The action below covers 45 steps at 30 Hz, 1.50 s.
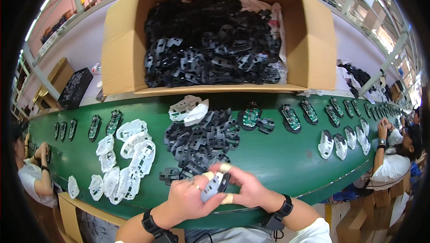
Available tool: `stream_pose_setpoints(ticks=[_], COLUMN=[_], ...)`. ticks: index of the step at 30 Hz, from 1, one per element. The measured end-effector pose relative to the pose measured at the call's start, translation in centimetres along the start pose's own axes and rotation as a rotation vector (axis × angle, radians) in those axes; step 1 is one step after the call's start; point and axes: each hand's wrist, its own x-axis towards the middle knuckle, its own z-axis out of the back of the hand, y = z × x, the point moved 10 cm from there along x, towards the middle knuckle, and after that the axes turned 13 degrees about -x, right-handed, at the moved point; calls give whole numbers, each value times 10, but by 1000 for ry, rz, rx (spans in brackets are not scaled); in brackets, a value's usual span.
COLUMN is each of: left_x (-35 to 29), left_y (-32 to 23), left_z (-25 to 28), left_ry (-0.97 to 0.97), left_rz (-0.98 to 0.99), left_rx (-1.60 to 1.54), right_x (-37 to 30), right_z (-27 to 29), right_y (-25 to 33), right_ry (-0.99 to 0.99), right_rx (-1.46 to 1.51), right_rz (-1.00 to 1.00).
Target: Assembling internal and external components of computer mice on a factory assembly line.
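Observation:
Near the bench's front edge, my left hand (188, 200) and my right hand (246, 189) both grip a white-and-black computer mouse shell (212, 189). My fingers are closed round it from both sides, with pale coverings on several fingertips. Just beyond my hands lies a heap of dark plastic inner pieces (204, 135). White mouse shells (142, 158) are grouped to the left of the heap, and a few more pale shells (196, 112) rest at its far end. Past it on the right sits a black mouse base with a green circuit board (251, 117).
A large open cardboard box (316, 41) full of black plastic parts stands behind the green bench (264, 158). More circuit-board bases (291, 118) line both sides. White shells (326, 144) lie at right. Co-workers sit at left (36, 176) and right (394, 153).

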Motion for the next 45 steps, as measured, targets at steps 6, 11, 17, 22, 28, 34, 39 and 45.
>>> stream_pose_setpoints(ticks=[6,11,17,22,28,34,39,45], left_x=[-3,-6,-15,-18,-13,35,98,126], left_y=[-10,-4,-5,15,28,54,77,128], left_z=[-16,-9,-1,4,12,16,36,11], left_ry=[57,-111,-74,-142,-146,-144,-142,9], left_rz=[25,-16,-107,19,61,211,11,409], left_rx=[79,-83,-93,-303,-323,-254,342,523], right_x=[-5,-5,-17,-14,-9,-10,-62,4], right_z=[-9,1,6,0,-1,124,209,164], right_y=[-22,14,27,20,27,5,25,-10], right_ry=[133,-51,-214,-57,-121,-232,-723,-582], right_rx=[-164,-264,-347,-192,-118,-686,-1357,-1425], right_rz=[-67,132,268,230,260,-247,-476,-217])
